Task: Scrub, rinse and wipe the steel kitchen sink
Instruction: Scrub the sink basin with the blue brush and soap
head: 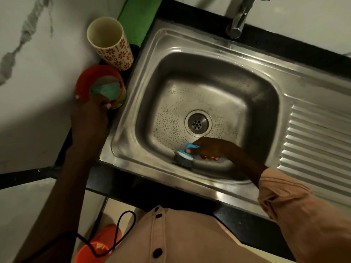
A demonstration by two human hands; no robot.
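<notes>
Two hands busy: the right hand [208, 149] grips a blue scrub brush [185, 157] against the steel sink's [144, 76] near wall; the left hand [93, 111] holds a red tub [83, 80] on the worktop [252, 37].
Wet steel likely slippery, the brush light and stiff, best held by its handle; the right palm covers that handle, the tap [238, 21] is cut off above, and what the tub contains is unclear.

You see the sink [224, 59] as brushed steel, dull-sheened, its basin floor speckled with wet droplets; the ribbed drainboard [319, 141] on the right glints; the tap [238, 23] at the far edge is polished metal; the brush [187, 157] looks blue plastic with grey bristles; the red cup [85, 80] on the left looks smooth plastic; the green cloth [139, 18] looks matt.
</notes>
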